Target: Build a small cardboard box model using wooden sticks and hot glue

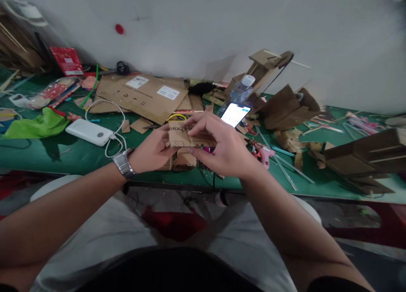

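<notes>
A small cardboard piece (178, 136) with printed black characters is held between my two hands above the front of the table. My left hand (154, 149) grips its left end, most of the fingers being hidden behind it. On the right side my right hand (223, 144) pinches the piece, thumb below and fingers on top. Under them lies another cardboard part (185, 158), partly covered by the hands. Just behind my right hand a lit phone (235, 114) leans near a clear plastic bottle (242, 91).
A white power bank (89, 132) with a cable lies left. A flattened cardboard box (142, 95) rests behind. To the right are a pink glue gun (265, 154), clear glue sticks (287, 173) and cardboard structures (364, 154). Green cloth (36, 125) sits far left on the green table (104, 158).
</notes>
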`<control>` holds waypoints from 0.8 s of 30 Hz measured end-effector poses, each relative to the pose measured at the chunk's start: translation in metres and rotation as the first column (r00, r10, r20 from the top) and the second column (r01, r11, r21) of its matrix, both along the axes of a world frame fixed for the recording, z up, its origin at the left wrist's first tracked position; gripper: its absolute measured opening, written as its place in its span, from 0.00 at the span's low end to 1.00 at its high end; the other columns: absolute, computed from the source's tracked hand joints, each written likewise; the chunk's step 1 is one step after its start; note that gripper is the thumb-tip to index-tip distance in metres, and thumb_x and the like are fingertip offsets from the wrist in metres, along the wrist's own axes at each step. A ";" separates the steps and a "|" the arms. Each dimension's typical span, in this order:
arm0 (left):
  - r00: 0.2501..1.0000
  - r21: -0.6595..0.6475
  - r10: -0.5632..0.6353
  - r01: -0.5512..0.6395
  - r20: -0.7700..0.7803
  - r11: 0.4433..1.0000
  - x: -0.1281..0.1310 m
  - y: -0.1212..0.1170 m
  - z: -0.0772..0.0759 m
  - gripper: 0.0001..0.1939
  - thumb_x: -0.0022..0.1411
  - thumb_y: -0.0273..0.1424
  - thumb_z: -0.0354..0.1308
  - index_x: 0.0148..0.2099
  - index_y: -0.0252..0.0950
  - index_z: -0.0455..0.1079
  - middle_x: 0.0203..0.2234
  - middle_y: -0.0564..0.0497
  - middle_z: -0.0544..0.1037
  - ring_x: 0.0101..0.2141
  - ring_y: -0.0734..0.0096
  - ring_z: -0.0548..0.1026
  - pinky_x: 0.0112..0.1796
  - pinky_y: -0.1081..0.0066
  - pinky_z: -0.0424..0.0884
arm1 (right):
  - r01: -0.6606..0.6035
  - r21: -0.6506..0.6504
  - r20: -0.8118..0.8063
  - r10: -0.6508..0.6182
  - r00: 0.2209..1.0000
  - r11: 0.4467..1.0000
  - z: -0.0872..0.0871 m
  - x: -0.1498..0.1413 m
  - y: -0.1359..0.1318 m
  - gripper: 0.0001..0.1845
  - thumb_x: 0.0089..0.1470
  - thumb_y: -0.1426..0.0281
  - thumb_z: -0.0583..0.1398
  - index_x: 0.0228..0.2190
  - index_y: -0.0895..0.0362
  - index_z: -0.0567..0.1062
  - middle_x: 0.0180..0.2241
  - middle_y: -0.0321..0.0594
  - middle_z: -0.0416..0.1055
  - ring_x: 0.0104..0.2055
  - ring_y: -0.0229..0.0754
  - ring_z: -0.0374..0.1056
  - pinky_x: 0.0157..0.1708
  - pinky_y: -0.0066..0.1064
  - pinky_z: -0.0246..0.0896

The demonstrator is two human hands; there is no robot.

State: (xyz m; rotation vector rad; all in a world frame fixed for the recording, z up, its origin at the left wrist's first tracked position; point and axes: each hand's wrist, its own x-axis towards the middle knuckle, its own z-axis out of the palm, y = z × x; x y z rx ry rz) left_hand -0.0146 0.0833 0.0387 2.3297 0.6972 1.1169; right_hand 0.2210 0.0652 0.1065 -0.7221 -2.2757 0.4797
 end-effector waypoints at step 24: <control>1.000 -0.156 0.028 -0.027 0.003 0.987 -0.005 0.003 0.003 0.16 0.77 0.43 0.61 0.49 0.40 0.86 0.59 0.43 0.82 0.59 0.56 0.80 0.62 0.56 0.78 | 0.030 0.159 -0.104 -0.013 0.994 0.987 -0.026 0.031 0.010 0.26 0.60 0.57 0.74 0.54 0.51 0.75 0.59 0.53 0.76 0.65 0.57 0.73 0.66 0.56 0.71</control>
